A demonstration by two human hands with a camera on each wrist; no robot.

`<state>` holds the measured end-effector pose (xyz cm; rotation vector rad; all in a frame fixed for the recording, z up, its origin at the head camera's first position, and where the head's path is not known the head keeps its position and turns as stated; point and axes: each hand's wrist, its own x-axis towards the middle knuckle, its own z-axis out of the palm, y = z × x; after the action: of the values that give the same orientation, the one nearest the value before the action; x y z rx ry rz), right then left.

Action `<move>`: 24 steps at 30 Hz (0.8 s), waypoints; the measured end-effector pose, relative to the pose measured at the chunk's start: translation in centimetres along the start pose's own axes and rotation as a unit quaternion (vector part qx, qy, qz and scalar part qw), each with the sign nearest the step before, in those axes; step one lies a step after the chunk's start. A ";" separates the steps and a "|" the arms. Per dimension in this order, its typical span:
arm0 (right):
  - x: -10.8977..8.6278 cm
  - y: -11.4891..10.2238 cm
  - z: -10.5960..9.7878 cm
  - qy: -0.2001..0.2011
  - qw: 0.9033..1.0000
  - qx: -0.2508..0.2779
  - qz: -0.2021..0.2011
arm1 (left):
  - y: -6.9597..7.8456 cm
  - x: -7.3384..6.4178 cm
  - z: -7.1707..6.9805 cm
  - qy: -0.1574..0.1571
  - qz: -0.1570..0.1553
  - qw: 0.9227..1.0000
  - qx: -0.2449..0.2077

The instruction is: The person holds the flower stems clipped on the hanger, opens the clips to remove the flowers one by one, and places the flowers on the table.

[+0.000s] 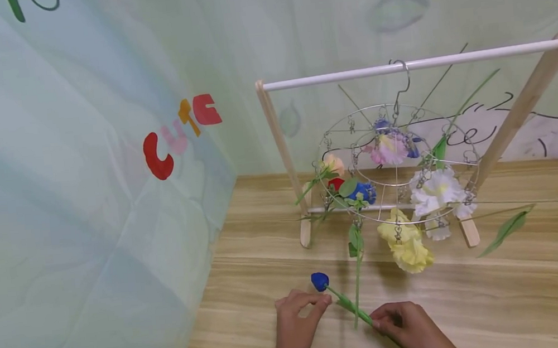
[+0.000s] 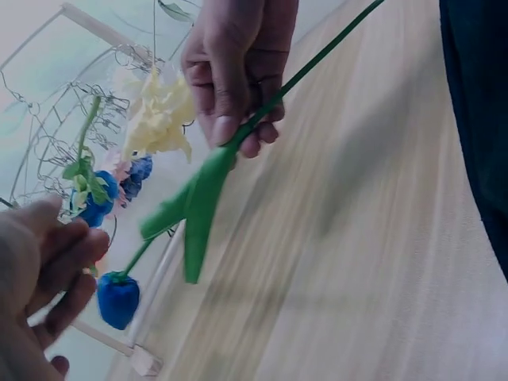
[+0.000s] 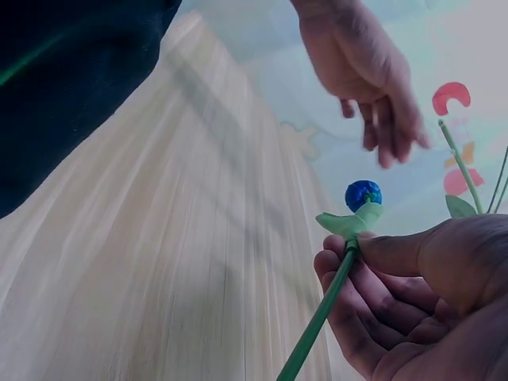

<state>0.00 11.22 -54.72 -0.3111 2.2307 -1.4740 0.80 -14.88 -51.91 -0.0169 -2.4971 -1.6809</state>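
A blue artificial tulip [image 1: 320,281] with green leaves and a long green stem is held low over the table. My right hand [image 1: 413,326] pinches its stem between thumb and fingers, just below the leaves [image 2: 205,210]. Beside the blue bud [image 3: 363,193] is my left hand [image 1: 294,324], its fingers loosely bent and holding nothing. In the left wrist view a small gap shows between those fingers [image 2: 71,262] and the bud. The round wire hanger with clips [image 1: 381,218] hangs beyond both hands, bearing several artificial flowers.
A wooden stand [image 1: 519,100] with a white rod [image 1: 330,77] carries the hanger. Clipped on it are a yellow flower [image 1: 410,251], a white flower [image 1: 437,192] and several others. One green stem [image 1: 358,284] hangs down close to the tulip. A printed curtain [image 1: 111,212] borders the wooden table [image 1: 244,228].
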 end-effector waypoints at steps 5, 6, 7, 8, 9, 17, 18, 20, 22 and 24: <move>0.7 -0.4 0.7 0.006 0.999 0.014 -0.028 | -0.6 0.3 0.0 -0.019 -0.069 0.997 0.020; 0.9 -0.4 0.8 0.005 0.999 0.015 -0.033 | -0.7 0.3 0.1 -0.020 -0.079 0.996 0.027; 1.1 -0.5 1.0 0.006 0.999 0.015 -0.038 | -0.8 0.4 0.2 -0.022 -0.087 0.995 0.033; 1.3 -0.6 1.1 0.006 0.999 0.014 -0.043 | -0.9 0.4 0.2 -0.024 -0.093 0.995 0.039; 1.5 -0.7 1.3 0.009 0.999 0.010 -0.048 | -1.0 0.5 0.3 -0.025 -0.099 0.994 0.044; 3.0 -1.5 2.7 0.042 0.996 -0.010 -0.078 | -1.2 0.8 0.6 -0.040 -0.133 0.990 0.036; 3.1 -1.6 2.8 0.048 0.996 -0.013 -0.077 | -1.2 0.8 0.6 -0.041 -0.140 0.989 0.032; 3.3 -1.7 3.1 0.057 0.996 -0.011 -0.074 | -1.1 0.8 0.7 -0.045 -0.153 0.987 0.017; 3.5 -1.8 3.4 0.066 0.995 -0.016 -0.070 | -1.0 0.8 0.9 -0.049 -0.165 0.985 0.001; 3.7 -1.9 3.6 0.073 0.995 -0.016 -0.067 | -1.0 0.9 1.1 -0.051 -0.175 0.983 -0.020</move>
<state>-1.64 5.95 -55.09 -0.3819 2.3911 -1.5769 -0.32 -14.30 -53.15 0.3609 -2.6648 -1.9003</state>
